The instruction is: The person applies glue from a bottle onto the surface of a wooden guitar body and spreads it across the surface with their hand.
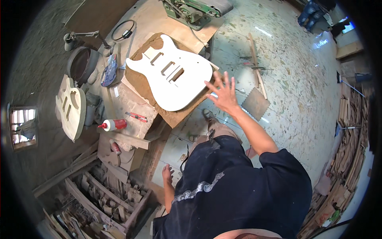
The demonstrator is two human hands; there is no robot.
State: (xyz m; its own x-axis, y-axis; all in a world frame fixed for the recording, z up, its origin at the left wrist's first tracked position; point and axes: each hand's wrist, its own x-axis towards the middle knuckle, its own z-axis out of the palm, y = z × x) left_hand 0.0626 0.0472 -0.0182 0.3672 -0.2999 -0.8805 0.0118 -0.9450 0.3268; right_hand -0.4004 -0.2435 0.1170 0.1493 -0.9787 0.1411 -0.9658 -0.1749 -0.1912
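Observation:
A pale, unpainted electric guitar body [195, 77] with routed pickup slots lies flat on a brown pad [139, 77] on the workbench. At its lower right end, my right hand [223, 95] is spread open, fingertips at or just over the rim; whether they touch it, I cannot tell. Nothing is in that hand. My left hand [167, 174] hangs low by my side, away from the bench, its fingers loosely bent and apart with nothing seen in them. To the left, a second guitar body [79, 113] leans upright.
On the bench's near left lie a red utility knife [137, 116] and a white-and-red bottle [114, 124]. A green machine [193, 14] stands at the far end. A crate of wood scraps [137, 209] sits lower left. Wooden strips [254, 59] lie on the right floor.

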